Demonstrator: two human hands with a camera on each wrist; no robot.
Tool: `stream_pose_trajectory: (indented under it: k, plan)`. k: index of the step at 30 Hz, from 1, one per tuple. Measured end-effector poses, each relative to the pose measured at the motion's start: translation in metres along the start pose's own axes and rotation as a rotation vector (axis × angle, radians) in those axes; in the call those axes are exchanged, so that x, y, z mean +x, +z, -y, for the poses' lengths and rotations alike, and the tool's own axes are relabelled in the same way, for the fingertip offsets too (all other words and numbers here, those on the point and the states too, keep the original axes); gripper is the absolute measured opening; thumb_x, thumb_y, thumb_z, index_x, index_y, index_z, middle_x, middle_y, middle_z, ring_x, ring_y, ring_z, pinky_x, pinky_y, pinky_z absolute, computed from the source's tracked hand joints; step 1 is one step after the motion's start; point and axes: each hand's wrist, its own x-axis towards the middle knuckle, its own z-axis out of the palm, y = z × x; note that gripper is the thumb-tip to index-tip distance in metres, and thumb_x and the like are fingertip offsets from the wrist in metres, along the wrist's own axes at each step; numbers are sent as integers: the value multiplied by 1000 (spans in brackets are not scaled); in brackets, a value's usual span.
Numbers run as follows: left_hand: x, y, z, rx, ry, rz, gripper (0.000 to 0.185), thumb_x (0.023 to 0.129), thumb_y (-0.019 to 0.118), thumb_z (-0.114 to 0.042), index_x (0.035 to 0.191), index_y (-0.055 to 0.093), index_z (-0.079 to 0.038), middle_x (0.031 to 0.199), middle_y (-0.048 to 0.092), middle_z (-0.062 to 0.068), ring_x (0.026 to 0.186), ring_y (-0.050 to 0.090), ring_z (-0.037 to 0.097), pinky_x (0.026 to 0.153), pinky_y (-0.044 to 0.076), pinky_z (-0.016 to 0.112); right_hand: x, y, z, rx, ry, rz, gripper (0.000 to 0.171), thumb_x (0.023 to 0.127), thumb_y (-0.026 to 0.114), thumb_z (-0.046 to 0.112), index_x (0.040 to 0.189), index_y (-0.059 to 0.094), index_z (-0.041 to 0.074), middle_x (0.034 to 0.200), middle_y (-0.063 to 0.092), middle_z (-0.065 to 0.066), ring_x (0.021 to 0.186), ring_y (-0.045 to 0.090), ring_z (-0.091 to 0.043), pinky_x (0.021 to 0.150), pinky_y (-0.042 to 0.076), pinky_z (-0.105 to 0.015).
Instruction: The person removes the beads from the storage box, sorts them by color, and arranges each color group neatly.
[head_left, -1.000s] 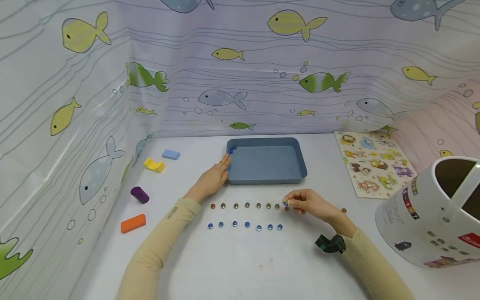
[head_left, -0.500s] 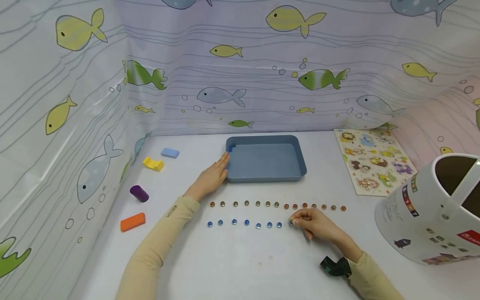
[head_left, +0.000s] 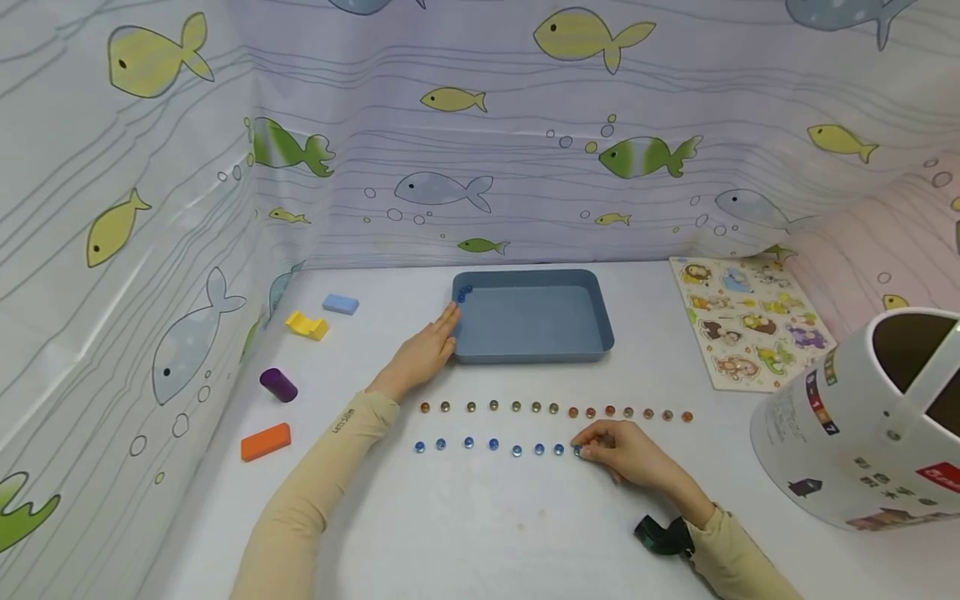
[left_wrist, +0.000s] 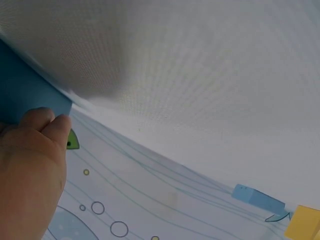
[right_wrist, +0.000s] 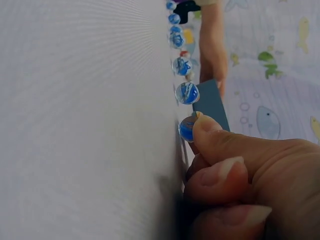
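Right hand [head_left: 626, 457] pinches a blue marble [head_left: 577, 451] at centre frame, ending the blue row [head_left: 491, 447]. A clumsy release could roll it into its neighbour. Left hand [head_left: 423, 354], fingers straight, rests against the blue tray [head_left: 592, 310].

The white bucket [head_left: 862, 425] shows the digits 1 and 7.

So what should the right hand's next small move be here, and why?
Probably let go and lift away: the right hand pinches a blue marble that seems to sit on the table at the end of the blue row, evenly spaced.
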Motion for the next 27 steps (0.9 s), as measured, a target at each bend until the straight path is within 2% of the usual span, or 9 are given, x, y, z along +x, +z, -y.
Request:
stream_pose_trajectory:
  k: [3,7,10,15,18,21,24,27]
  plan:
    - [0,0,0,-6,3,-4,56,104,32,-21,154,16,-2,164,8,12,149,22,29,123,22,47,-1,-2,-1,11,-9,23,14,92,65,17,103,71,11,74,58,-1,39,40,-5,35,35,-18]
    - [-1,1,1,-3,5,-4,56,104,33,-21,154,16,-2,164,8,11,149,22,28,123,22,47,-2,-9,1,35,-5,37,19,93,65,18,109,71,11,82,60,-2,43,39,-3,37,35,-18]
    - [-1,1,1,0,4,-5,56,104,33,-21,154,17,-2,164,9,11,149,22,27,123,22,46,-2,-20,5,81,-12,48,23,94,63,17,112,70,6,87,60,-5,46,39,-3,40,35,-18]
    - [-2,0,0,-11,0,0,56,104,33,-21,154,16,-3,164,9,11,149,22,27,123,22,46,9,-41,20,128,-61,72,30,96,60,16,119,64,-3,81,54,-6,52,41,-5,44,36,-22]
    - [-2,0,1,-10,0,4,56,104,33,-21,154,16,-3,164,8,11,149,21,28,123,22,46,25,-55,35,132,-116,83,33,98,57,16,122,61,-6,76,53,-5,54,45,-10,48,42,-27]
    - [-2,0,2,-8,-1,-1,56,104,33,-21,154,16,-2,164,9,11,149,22,28,123,22,46,48,-71,51,141,-162,94,36,100,53,18,125,58,-8,77,56,-4,64,53,-19,60,52,-33]
    - [-2,0,2,-8,-2,-1,56,104,33,-21,154,16,-2,164,9,11,149,23,28,123,22,46,75,-86,68,170,-175,96,39,101,51,23,128,57,-5,90,63,-6,80,62,-24,77,58,-41]
    - [-1,0,2,-12,1,5,56,104,33,-21,154,16,-3,164,8,10,149,22,28,123,22,46,103,-94,83,224,-166,103,43,102,49,27,132,54,-3,108,64,-13,96,64,-27,90,56,-48]
